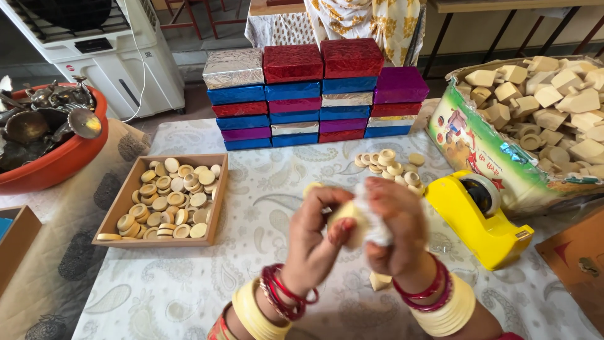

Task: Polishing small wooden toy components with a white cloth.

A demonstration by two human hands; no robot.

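Observation:
My left hand (318, 236) grips a pale wooden disc (347, 217) held up over the table. My right hand (396, 223) presses a small white cloth (375, 221) against that disc. Both hands are blurred. Both wrists wear red and cream bangles. Under my right wrist a small pale wooden piece (379, 281) lies on the patterned tablecloth (189, 283). A loose pile of round wooden discs (391, 167) lies beyond my hands.
A shallow wooden tray (126, 198) of discs sits at left. A yellow tape dispenser (481, 217) stands right of my hands. Behind it is a sack (478, 151) of wooden pieces. Stacked foil-wrapped boxes (314, 94) line the far edge. A red basin (56, 160) with metal items sits far left.

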